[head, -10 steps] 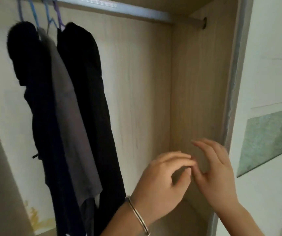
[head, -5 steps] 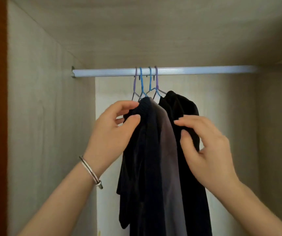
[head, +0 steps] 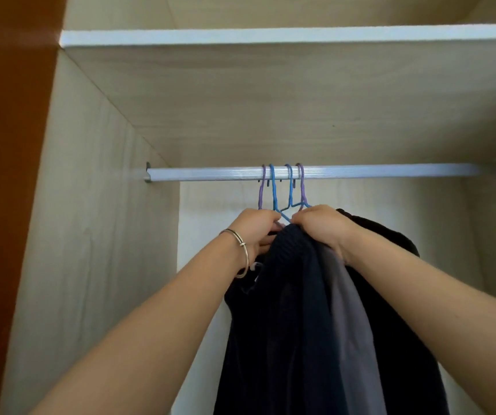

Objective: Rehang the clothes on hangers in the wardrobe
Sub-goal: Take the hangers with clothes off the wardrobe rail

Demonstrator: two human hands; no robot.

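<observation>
A silver rail (head: pixel 360 172) crosses the wardrobe. Several blue and purple hangers (head: pixel 273 190) hook over it side by side. From them hang a dark navy ribbed garment (head: pixel 288 295), a grey garment (head: pixel 348 310) behind it and a black garment (head: pixel 390 250) furthest right. My left hand (head: pixel 257 232), with a bangle on its wrist, grips the left side of the navy garment's top edge. My right hand (head: pixel 321 226) grips the right side of the same edge, just under the hanger necks. Both sets of fingertips are hidden in the fabric.
A shelf board (head: pixel 270 37) with a white front edge lies above the rail. The left wardrobe wall (head: pixel 91 235) stands beside my left arm, with a brown-red panel (head: pixel 7 175) further left. The rail is bare right of the hangers.
Both hands have risen and closed on the top of the navy garment; half a second ago their fingers were spread beside the clothes. The view has tilted upward.
</observation>
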